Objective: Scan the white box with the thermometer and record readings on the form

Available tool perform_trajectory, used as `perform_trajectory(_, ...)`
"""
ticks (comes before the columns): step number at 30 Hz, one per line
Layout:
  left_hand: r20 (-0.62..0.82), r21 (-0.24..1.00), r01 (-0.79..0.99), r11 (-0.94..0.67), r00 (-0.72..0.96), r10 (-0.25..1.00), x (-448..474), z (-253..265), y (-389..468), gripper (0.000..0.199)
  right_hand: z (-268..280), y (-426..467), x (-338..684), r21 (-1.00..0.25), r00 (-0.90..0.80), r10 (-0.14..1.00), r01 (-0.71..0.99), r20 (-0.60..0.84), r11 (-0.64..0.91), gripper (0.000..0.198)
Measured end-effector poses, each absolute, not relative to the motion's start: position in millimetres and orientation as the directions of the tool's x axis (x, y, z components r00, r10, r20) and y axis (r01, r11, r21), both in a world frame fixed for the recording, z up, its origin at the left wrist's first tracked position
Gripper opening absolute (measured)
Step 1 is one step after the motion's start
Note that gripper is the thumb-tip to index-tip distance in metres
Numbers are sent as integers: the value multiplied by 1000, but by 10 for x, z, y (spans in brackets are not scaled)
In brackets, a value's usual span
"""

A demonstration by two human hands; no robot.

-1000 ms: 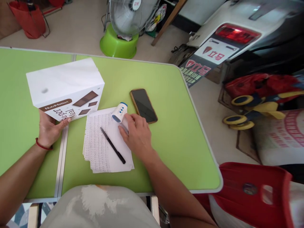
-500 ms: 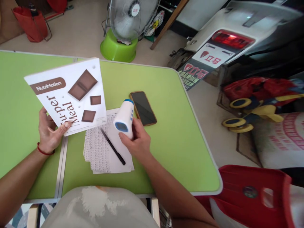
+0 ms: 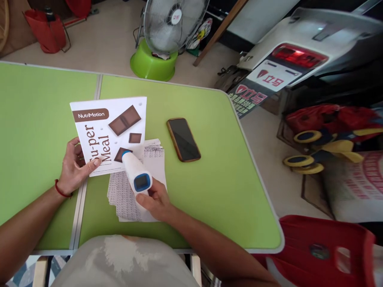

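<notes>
My left hand [image 3: 74, 169] is closed on the lower left edge of a flat white NutriMotion package [image 3: 118, 115], thumb on its front. Brown chocolate pieces are printed on it; its depth cannot be made out. Wrapped round the handle of a white and blue infrared thermometer [image 3: 134, 169] is my right hand [image 3: 157, 199]. The thermometer's blue nose overlaps the package's lower right corner in view; whether they touch I cannot tell. Beneath lies a stack of paper sheets [image 3: 154, 161] covered in small writing. To the right rests a dark phone in a brown case [image 3: 184, 139].
The green folding table [image 3: 227, 191] has a metal seam left of the papers. Beyond its far edge, a fan [image 3: 173, 24] stands by a green tub [image 3: 152, 63]. A scooter's white rear [image 3: 299, 44] is at the upper right. A red chair [image 3: 323, 247] stands at the near right corner.
The package has shifted right and turned flatter to view. The thermometer has swung left and down, its nose now over the package's corner. The black pen on the papers is now hidden.
</notes>
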State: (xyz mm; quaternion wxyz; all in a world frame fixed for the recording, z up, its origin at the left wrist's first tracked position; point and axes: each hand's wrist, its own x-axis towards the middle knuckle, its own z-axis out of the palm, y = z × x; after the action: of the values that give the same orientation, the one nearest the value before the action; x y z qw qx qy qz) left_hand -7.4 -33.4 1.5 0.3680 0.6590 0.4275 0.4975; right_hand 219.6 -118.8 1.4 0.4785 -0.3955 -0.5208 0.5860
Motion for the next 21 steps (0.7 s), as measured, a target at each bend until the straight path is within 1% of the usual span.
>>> perform_trajectory(3,316,922,190,-337,132,939,-78,14,-340,58,2,-1195,2190,-987,-245,969,-164,37,-3,31)
perform_trajectory(8,280,945,133,-298,139,950,-58,39,-358,57,1,-1196,2186,-991,-273,962,-133,15,-22,34)
perform_trajectory(11,277,952,95,-292,144,950,-46,55,-360,55,13,-1190,2182,-991,-293,956,-129,9,-30,34)
perform_trajectory(21,293,946,100,-309,148,945,-49,52,-345,56,38,-1173,2188,-994,-290,957,-103,-3,-34,35)
